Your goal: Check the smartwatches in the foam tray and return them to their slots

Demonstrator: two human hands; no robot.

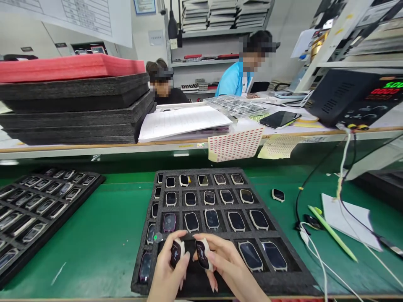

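My left hand (170, 264) is closed round a smartwatch case (176, 253) with a pale frame and a dark screen. A similar watch case (202, 254), its screen showing small light marks, is pinched between the thumb and fingers of my right hand (225, 256). Both cases are strapless and tilted on edge, a small gap apart. Beneath my hands lies a black foam tray (217, 244) with rows of square pockets, most holding a watch case. One case in it has a purple frame (169, 222). My hands hide part of the front row.
Another foam tray of watch cases (40, 197) lies at the left. To the right are a loose watch case (278, 195), a green pen-like tool (333, 233), white paper (352, 218) and cables (315, 251). The shelf carries stacked foam (72, 100), a phone (279, 119) and a power supply (355, 98). Two people sit beyond.
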